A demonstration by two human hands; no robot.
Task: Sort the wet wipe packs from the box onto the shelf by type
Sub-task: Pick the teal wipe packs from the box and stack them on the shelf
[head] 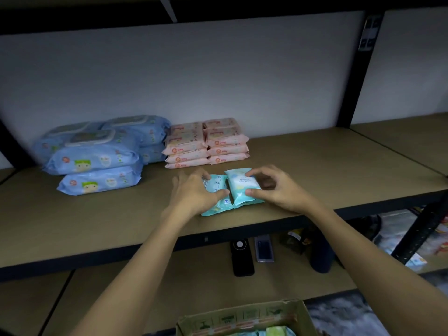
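Two small teal wipe packs lie side by side on the brown shelf (315, 170). My left hand (194, 192) grips the left teal pack (217, 190), thumb on its top. My right hand (274, 187) pinches the right teal pack (243, 187) between thumb and fingers. Behind them stand two stacks of pink packs (206, 144). Further left lies a pile of large blue packs (97, 151). The cardboard box (242, 318) sits at the bottom edge, with more teal and green packs showing inside.
A black upright post (358, 76) divides the shelf on the right. On the lower shelf lie a black phone (242, 258), a clear case (264, 248) and a dark bottle (320, 253). Bare shelf board stretches right of the teal packs.
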